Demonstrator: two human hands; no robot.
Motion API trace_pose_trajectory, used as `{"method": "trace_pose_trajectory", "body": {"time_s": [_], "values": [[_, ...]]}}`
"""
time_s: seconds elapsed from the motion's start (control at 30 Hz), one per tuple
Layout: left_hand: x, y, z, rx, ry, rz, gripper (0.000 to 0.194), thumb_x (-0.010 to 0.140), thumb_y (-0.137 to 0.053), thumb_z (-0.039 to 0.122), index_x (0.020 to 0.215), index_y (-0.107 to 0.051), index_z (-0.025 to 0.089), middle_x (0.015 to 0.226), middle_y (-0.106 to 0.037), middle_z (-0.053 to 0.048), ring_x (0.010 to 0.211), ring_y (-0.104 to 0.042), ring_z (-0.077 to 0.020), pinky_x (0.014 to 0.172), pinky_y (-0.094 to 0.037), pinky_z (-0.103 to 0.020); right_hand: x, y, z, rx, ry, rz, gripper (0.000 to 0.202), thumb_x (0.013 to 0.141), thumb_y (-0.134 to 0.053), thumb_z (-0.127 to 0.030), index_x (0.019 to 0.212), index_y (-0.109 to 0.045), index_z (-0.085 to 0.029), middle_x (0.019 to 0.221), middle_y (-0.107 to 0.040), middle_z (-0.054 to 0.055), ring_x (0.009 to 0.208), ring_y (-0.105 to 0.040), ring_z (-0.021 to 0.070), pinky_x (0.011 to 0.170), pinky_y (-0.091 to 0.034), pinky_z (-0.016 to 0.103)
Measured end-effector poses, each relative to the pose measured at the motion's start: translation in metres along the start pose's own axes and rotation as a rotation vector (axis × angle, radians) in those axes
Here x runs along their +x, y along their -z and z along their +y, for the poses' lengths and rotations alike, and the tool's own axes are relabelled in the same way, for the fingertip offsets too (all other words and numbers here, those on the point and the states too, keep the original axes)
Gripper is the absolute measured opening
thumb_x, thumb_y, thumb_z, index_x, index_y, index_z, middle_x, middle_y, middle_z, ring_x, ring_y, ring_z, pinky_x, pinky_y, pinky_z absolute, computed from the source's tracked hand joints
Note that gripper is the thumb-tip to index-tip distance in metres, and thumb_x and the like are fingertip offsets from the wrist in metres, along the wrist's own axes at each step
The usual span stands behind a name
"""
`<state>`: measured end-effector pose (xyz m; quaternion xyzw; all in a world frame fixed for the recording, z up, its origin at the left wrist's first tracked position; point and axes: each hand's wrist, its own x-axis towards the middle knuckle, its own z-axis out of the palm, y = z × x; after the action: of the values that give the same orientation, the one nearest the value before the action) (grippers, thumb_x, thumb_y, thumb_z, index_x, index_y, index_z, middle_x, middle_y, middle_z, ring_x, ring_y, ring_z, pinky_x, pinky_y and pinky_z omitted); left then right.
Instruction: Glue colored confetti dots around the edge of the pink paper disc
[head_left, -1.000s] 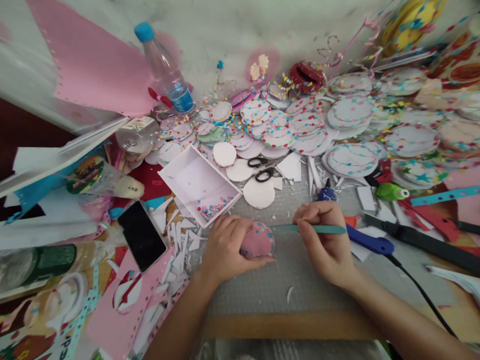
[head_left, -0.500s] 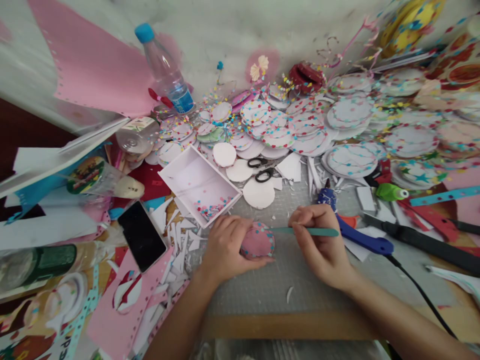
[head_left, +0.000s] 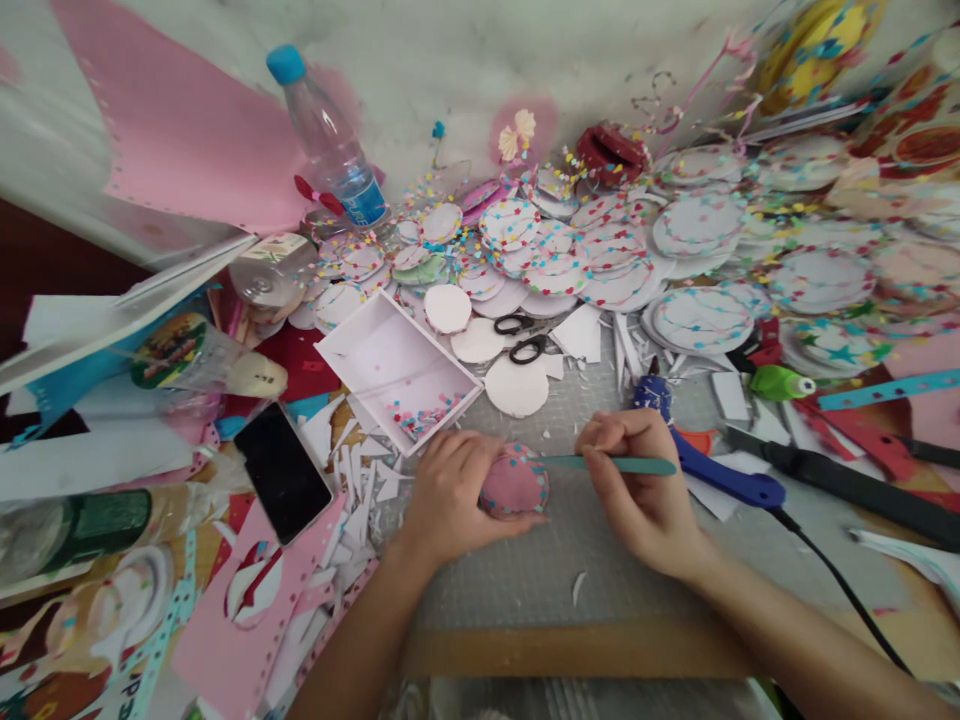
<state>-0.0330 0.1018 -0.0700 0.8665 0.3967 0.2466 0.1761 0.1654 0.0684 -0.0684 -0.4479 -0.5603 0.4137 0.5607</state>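
Note:
My left hand (head_left: 448, 495) is wrapped round the left side of a small round pink piece (head_left: 514, 485) edged with red and blue dots. It rests on the grey mat, the thumb along its near rim and the fingers over the far side. My right hand (head_left: 636, 490) pinches a thin teal stick-like tool (head_left: 645, 466) between thumb and fingers. The tool's narrow tip points left and reaches the right edge of the pink piece; whether it touches, I cannot tell. Just beyond my left hand stands a white open box (head_left: 401, 350) with small coloured confetti bits in its near corner.
Black-handled scissors (head_left: 529, 347) lie by white paper discs (head_left: 517, 386). A blue corded glue gun (head_left: 727, 480) is right of my right hand. Several decorated discs (head_left: 697, 320) are heaped along the back. A phone (head_left: 283, 472), paper scraps (head_left: 360, 480) and a bottle (head_left: 330, 140) are at left.
Almost nothing differs. Both hands keep the same hold on the pink piece and the teal tool, and the view has shifted very slightly.

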Motion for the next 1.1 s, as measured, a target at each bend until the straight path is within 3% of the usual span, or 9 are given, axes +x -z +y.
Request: {"method": "trace_pose_trajectory", "body": {"time_s": [0.37,0.73,1.1], "values": [[-0.0004,0.0002,-0.0001,-0.001,0.003,0.007,0.065,0.063,-0.074,0.062,0.105,-0.058,0.015,0.093,-0.069,-0.009,0.090,-0.063,-0.0268,0.085,-0.046,-0.041,0.0012,0.0001,-0.0027,0.011,-0.005,0.047,0.012,0.092,-0.046,-0.016,0.094,-0.043,-0.027,0.075,-0.044,0.000,0.066,-0.046,0.0170,0.058,-0.039,0.033],[0.0006,0.0003,0.0014,-0.007,-0.006,-0.003,0.065,0.063,-0.073,0.065,0.102,-0.059,0.015,0.092,-0.069,-0.009,0.089,-0.063,-0.0263,0.083,-0.046,-0.041,0.0036,-0.0009,-0.0026,-0.084,-0.158,0.250,0.009,0.090,-0.056,-0.027,0.091,-0.047,-0.028,0.064,-0.043,-0.004,0.048,-0.037,0.0127,0.043,-0.030,0.028],[-0.0002,-0.0008,0.0006,0.008,-0.013,-0.019,0.066,0.064,-0.070,0.066,0.104,-0.061,0.014,0.091,-0.069,-0.010,0.089,-0.062,-0.0273,0.083,-0.045,-0.042,0.0023,0.0047,-0.0024,0.025,-0.229,0.142,0.008,0.092,-0.053,-0.031,0.097,-0.047,-0.029,0.063,-0.043,-0.003,0.052,-0.037,0.0151,0.046,-0.030,0.030]]}}
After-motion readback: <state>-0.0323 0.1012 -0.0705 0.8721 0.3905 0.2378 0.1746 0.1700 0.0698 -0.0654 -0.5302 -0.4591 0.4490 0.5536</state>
